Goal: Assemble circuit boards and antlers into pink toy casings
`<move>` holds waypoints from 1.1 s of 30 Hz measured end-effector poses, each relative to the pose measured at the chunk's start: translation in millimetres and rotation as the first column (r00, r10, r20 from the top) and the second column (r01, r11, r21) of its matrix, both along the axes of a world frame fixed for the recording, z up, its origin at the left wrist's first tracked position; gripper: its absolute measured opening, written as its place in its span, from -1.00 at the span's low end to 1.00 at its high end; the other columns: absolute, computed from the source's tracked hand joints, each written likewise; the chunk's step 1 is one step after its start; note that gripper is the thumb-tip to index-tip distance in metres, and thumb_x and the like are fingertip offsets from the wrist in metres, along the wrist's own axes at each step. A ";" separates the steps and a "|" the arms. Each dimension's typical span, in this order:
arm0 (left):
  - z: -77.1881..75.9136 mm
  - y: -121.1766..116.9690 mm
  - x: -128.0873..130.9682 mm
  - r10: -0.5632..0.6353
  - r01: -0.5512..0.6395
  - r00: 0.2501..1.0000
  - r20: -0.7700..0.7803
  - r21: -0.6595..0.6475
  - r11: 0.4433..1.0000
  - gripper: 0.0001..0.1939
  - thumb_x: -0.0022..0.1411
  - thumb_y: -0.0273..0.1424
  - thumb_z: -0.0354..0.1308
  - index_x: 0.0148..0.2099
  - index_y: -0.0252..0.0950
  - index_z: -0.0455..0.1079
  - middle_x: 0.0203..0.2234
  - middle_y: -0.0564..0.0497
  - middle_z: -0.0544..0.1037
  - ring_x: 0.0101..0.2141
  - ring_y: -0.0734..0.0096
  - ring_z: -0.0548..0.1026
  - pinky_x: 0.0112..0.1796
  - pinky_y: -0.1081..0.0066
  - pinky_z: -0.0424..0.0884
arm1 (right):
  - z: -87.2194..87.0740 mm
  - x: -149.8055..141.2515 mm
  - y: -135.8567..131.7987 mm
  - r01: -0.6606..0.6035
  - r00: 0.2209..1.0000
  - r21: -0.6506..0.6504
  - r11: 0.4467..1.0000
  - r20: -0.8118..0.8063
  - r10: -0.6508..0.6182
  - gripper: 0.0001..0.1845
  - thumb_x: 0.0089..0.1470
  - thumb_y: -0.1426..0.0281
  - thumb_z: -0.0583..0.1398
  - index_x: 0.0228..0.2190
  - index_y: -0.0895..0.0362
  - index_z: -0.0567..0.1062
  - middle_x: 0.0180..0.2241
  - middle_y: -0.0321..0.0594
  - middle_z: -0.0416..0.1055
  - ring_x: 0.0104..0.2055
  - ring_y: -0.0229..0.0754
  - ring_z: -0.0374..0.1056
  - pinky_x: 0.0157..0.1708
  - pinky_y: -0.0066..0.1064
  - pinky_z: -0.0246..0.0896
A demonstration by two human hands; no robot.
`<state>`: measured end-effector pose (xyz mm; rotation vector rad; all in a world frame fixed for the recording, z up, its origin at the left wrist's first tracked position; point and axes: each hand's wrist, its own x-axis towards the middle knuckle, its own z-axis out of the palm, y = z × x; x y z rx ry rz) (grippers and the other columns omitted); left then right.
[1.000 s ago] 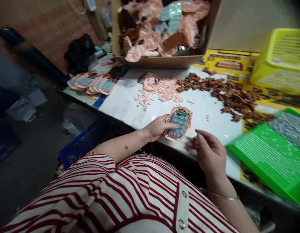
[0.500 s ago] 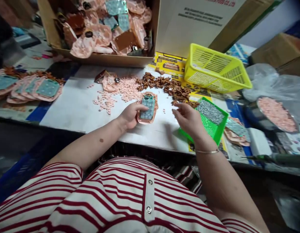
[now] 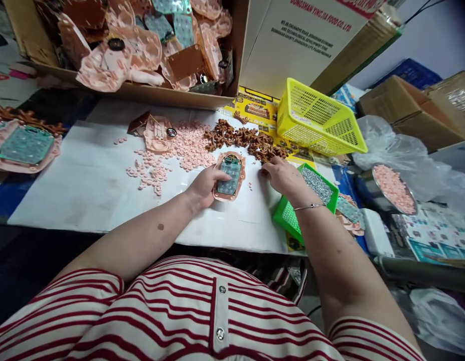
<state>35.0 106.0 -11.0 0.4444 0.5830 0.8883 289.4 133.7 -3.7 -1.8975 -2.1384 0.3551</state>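
My left hand [image 3: 204, 185] grips the left edge of a pink keypad piece [image 3: 229, 176] with a grey-green button pad, lying flat on the white sheet [image 3: 89, 185]. My right hand [image 3: 280, 174] reaches to the near edge of a pile of small brown parts [image 3: 244, 137], fingers curled and pinching there; what they hold is hidden. A heap of small pink discs [image 3: 179, 148] lies just behind my left hand.
An open cardboard box [image 3: 142, 45] of pink keypad pieces stands at the back. A yellow basket [image 3: 318, 118] and a green tray [image 3: 306, 200] sit to the right, with a bowl of pink discs [image 3: 392, 189] beyond. More keypad pieces [image 3: 25, 148] lie far left.
My view has swung right and up. My right hand has moved from above the table's front edge forward to the brown pile. My left hand keeps its hold on the keypad piece.
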 end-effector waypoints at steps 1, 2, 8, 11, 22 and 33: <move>0.7 0.4 0.3 -0.001 0.001 1.000 0.005 -0.010 1.000 -0.54 -0.27 -0.55 0.24 -0.18 -0.38 0.48 -0.41 -0.05 0.63 -0.41 0.30 0.56 -0.27 0.29 0.48 | 0.3 0.3 0.2 0.021 0.998 0.007 1.000 -0.053 -0.021 -0.87 0.04 0.47 0.18 -0.38 0.14 0.55 -0.27 -0.03 0.38 -0.22 -0.05 0.32 -0.12 -0.13 0.26; 1.3 0.8 0.6 -0.003 0.003 1.000 0.010 -0.019 1.000 -0.55 -0.27 -0.55 0.24 -0.19 -0.38 0.48 -0.41 -0.04 0.62 -0.42 0.32 0.56 -0.27 0.30 0.48 | 0.9 0.4 -0.2 0.043 0.992 0.009 0.999 -0.115 -0.042 -0.84 0.07 0.44 0.16 -0.31 0.13 0.54 -0.27 -0.06 0.38 -0.25 -0.08 0.33 -0.16 -0.14 0.28; 4.3 1.7 -0.3 0.006 -0.006 0.996 0.086 0.007 1.000 -0.54 -0.28 -0.55 0.25 -0.19 -0.42 0.49 -0.40 -0.07 0.63 -0.40 0.31 0.58 -0.28 0.35 0.48 | 7.7 -19.1 -27.0 0.082 0.798 -0.053 0.995 -0.595 -0.098 -0.68 0.21 0.23 0.07 -0.01 -0.04 0.36 -0.15 -0.21 0.46 -0.30 -0.23 0.44 -0.27 -0.27 0.45; 5.8 0.6 -2.1 -0.035 0.030 0.992 0.125 0.039 0.999 -0.51 -0.26 -0.57 0.24 -0.14 -0.42 0.49 -0.38 -0.09 0.64 -0.37 0.27 0.59 -0.23 0.29 0.50 | 7.8 -44.5 -49.4 0.003 0.376 -0.222 0.975 -0.903 -0.207 -0.64 0.03 0.22 0.32 -0.10 -0.09 0.47 -0.19 -0.30 0.51 -0.31 -0.27 0.46 -0.32 -0.35 0.47; 2.3 -1.4 -0.7 -0.051 0.050 0.998 0.033 0.027 0.998 -0.60 -0.16 -0.59 0.25 -0.16 -0.44 0.45 -0.40 -0.09 0.61 -0.44 0.34 0.57 -0.30 0.34 0.50 | -22.4 -89.7 -83.8 0.082 0.123 -0.326 0.942 -0.934 -0.334 -0.54 -0.22 0.13 0.51 -0.29 0.07 0.58 -0.34 -0.28 0.55 -0.36 -0.29 0.47 -0.32 -0.40 0.50; 8.0 -6.9 -3.5 -0.234 0.270 0.952 -0.196 0.178 0.946 -0.61 -0.22 -0.55 0.27 -0.21 -0.44 0.49 -0.44 -0.08 0.62 -0.44 0.35 0.54 -0.35 0.40 0.43 | 5.0 -68.8 -81.7 0.336 0.134 -0.067 0.940 -0.984 -0.118 -0.73 -0.11 0.28 0.45 -0.30 0.00 0.60 -0.38 -0.36 0.48 -0.39 -0.38 0.37 -0.35 -0.47 0.35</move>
